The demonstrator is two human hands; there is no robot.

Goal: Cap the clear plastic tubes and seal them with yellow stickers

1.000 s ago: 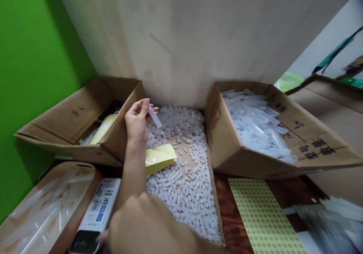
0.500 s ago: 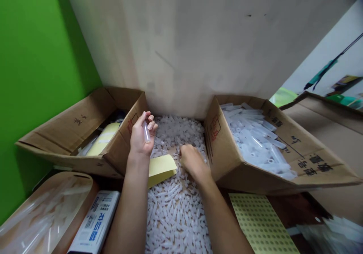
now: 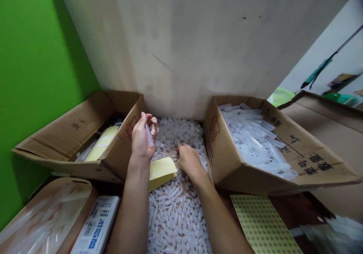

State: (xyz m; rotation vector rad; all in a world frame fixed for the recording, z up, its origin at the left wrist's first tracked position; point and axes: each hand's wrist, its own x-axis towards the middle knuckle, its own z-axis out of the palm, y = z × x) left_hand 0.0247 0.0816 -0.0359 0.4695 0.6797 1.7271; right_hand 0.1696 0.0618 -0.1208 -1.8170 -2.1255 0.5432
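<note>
My left hand (image 3: 141,138) is raised by the inner wall of the left cardboard box, its fingers curled round a translucent plastic tube (image 3: 149,135) that lies along the palm. Lower and to the right, my right hand (image 3: 190,162) reaches down among small whitish plastic pieces (image 3: 176,220). Its fingers are bent together at the pile, and their tips are hidden, so whatever they pinch does not show. Between the two wrists a folded yellow sheet (image 3: 162,169) rests on the pieces. More of the small pieces (image 3: 181,131) are heaped against the back panel.
The left cardboard box (image 3: 68,123) holds yellow sheets. Many clear tubes (image 3: 252,136) fill the right cardboard box (image 3: 227,148). A dotted yellow sticker sheet (image 3: 263,223) lies at lower right. At lower left are a bin of clear plastic (image 3: 42,216) and a white-and-blue carton (image 3: 95,225).
The tube in my left hand has turned a little, and the fingers round it have shifted. My right hand stays at the pile, almost unmoved. The whole view has shifted slightly.
</note>
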